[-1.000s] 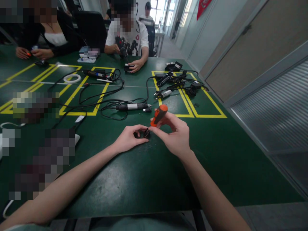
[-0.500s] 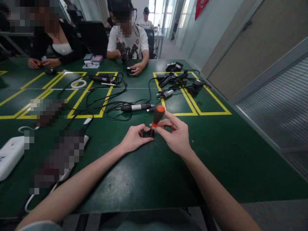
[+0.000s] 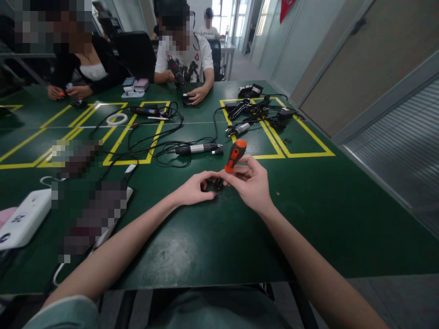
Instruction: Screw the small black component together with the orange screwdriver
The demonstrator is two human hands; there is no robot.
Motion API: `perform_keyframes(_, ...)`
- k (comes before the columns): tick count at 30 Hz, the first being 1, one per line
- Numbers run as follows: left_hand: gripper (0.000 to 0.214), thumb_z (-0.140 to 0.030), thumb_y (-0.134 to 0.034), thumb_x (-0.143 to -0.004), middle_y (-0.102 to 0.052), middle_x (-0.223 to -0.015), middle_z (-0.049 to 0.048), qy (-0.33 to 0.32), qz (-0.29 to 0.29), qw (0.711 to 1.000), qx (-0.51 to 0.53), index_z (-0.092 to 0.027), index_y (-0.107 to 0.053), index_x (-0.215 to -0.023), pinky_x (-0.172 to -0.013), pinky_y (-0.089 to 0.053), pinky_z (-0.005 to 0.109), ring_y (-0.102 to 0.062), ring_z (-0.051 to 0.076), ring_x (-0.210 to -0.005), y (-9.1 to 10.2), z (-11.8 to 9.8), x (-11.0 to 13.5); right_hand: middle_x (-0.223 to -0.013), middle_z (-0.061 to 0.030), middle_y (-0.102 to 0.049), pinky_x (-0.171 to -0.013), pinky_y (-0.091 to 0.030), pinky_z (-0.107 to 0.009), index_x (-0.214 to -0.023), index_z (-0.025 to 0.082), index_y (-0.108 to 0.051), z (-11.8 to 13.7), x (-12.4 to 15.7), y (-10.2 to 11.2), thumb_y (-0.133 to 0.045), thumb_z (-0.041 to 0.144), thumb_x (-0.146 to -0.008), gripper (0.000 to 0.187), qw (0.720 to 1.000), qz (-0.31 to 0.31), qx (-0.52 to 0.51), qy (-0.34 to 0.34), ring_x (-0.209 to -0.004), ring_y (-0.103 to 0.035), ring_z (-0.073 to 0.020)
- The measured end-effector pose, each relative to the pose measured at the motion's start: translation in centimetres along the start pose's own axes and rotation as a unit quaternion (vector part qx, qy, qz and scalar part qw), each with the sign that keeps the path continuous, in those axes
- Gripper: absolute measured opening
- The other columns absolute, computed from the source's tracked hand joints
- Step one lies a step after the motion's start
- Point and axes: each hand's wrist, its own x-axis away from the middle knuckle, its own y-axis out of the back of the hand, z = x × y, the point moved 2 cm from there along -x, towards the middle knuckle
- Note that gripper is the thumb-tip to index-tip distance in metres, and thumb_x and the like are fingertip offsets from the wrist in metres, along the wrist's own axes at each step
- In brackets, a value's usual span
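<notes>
A screwdriver [image 3: 236,155] with a dark grey and orange handle is pinched in the fingers of my right hand [image 3: 255,185]. Its handle points up and leans to the right; my fingers partly hide the lower end. Below it, a small round black part [image 3: 218,184] rests on the green table, its exact kind too small to make out. My left hand [image 3: 195,188] curls around this part from the left, thumb near its base and forefinger reaching over its far side to my right fingertips.
A grey and black pen-shaped power tool [image 3: 199,149] with a coiled cable lies beyond my hands. Black cables and tools [image 3: 254,112] are heaped at the back right. To the left are a white power bank [image 3: 29,219] and a blurred dark device [image 3: 99,210]. Two people work across the table.
The screwdriver has tipped from nearly upright to a lean toward the right, and its lower end has shifted. My left forefinger has stretched out further. The view has shifted slightly.
</notes>
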Motion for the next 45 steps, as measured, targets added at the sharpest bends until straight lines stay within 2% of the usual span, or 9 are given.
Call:
perform_keyframes(4,0.049,-0.013,-0.053,-0.069,-0.077,-0.101,0.0039,0.029,0.010,0.997,0.070,-0.015,-0.076,-0.113,-0.075,-0.051,0.026,-0.064,0.016,-0.081,0.4,0.5,-0.5,-0.068,-0.0008,-0.073,-0.058,-0.061,-0.030,-0.076,0.019,-0.066,0.2,0.1,0.0,-0.092,0.047,-0.068,0.039,1.000,0.008,0.018,-0.002,-0.057,-0.068,-0.0153)
perform_keyframes(10,0.041,-0.013,-0.055,-0.072,-0.079,-0.098,0.0031,0.027,-0.010,0.996,0.079,-0.017,-0.079,-0.105,-0.084,-0.053,0.029,-0.068,0.018,-0.088,0.2,0.3,-0.7,-0.073,-0.0017,-0.077,-0.061,-0.062,-0.031,-0.085,0.020,-0.072,0.2,0.1,0.2,-0.093,0.046,-0.066,0.039,1.000,0.003,0.016,-0.006,-0.061,-0.071,-0.0167)
perform_keyframes(18,0.036,-0.027,-0.058,-0.087,-0.078,-0.110,0.0055,0.034,0.012,0.993,0.110,-0.021,-0.078,-0.117,-0.073,-0.052,0.025,-0.066,0.018,-0.087,0.4,0.7,-0.9,-0.083,-0.0031,-0.073,-0.057,-0.057,-0.029,-0.085,0.019,-0.076,0.3,0.2,0.4,-0.079,0.038,-0.083,0.019,0.997,0.043,0.042,0.041,-0.064,-0.065,-0.0135)
perform_keyframes(24,0.031,-0.041,-0.054,-0.096,-0.073,-0.101,0.0051,0.017,0.051,0.996,0.065,-0.019,-0.074,-0.103,-0.077,-0.050,0.025,-0.062,0.017,-0.086,0.2,0.8,-0.7,-0.080,-0.0004,-0.072,-0.052,-0.056,-0.026,-0.109,0.019,-0.066,-0.4,0.4,-0.1,-0.077,0.041,-0.086,0.033,0.998,0.060,-0.030,-0.006,-0.057,-0.064,-0.0113)
perform_keyframes(28,0.027,-0.040,-0.051,-0.097,-0.072,-0.098,0.0043,0.004,0.058,0.997,0.055,-0.020,-0.070,-0.096,-0.088,-0.051,0.027,-0.063,0.018,-0.093,0.2,0.6,-0.5,-0.081,0.0017,-0.071,-0.056,-0.059,-0.026,-0.102,0.022,-0.060,-0.5,0.5,-0.5,-0.085,0.042,-0.080,0.038,0.996,0.049,-0.067,-0.013,-0.060,-0.067,-0.0117)
perform_keyframes(34,0.025,-0.032,-0.043,-0.101,-0.069,-0.096,0.0037,-0.013,0.042,0.998,0.035,-0.021,-0.063,-0.092,-0.099,-0.050,0.029,-0.063,0.018,-0.098,-0.2,0.0,-0.3,-0.071,0.0015,-0.067,-0.053,-0.057,-0.025,-0.083,0.019,-0.068,-0.4,0.6,-0.7,-0.089,0.039,-0.075,0.030,0.997,0.051,-0.050,-0.015,-0.057,-0.066,-0.0122)
perform_keyframes(38,0.025,-0.031,-0.040,-0.102,-0.067,-0.098,0.0047,-0.013,0.034,0.999,0.000,-0.020,-0.058,-0.089,-0.103,-0.048,0.031,-0.061,0.019,-0.100,-0.6,0.1,-0.3,-0.085,-0.0019,-0.069,-0.051,-0.056,-0.026,-0.084,0.019,-0.074,-0.3,0.5,-0.8,-0.087,0.042,-0.078,0.027,0.998,0.045,-0.040,0.023,-0.057,-0.064,-0.0105)
perform_keyframes(42,0.030,-0.029,-0.030,-0.104,-0.064,-0.096,0.0047,-0.023,0.039,0.999,-0.017,-0.020,-0.055,-0.089,-0.101,-0.047,0.031,-0.058,0.018,-0.097,-1.0,0.5,-0.3,-0.064,0.0013,-0.063,-0.050,-0.054,-0.026,-0.083,0.018,-0.073,-0.7,0.5,-1.0,-0.073,0.049,-0.090,0.032,0.998,0.060,-0.032,0.013,-0.052,-0.061,-0.0110)
perform_keyframes(45,0.029,-0.027,-0.030,-0.104,-0.062,-0.092,0.0041,-0.017,0.032,0.999,-0.034,-0.021,-0.052,-0.088,-0.096,-0.048,0.030,-0.057,0.018,-0.094,-1.0,0.6,-0.4,-0.065,0.0020,-0.066,-0.050,-0.054,-0.025,-0.094,0.019,-0.070,-1.1,0.6,-1.1,-0.075,0.050,-0.088,0.033,0.997,0.054,-0.048,-0.003,-0.052,-0.062,-0.0113)
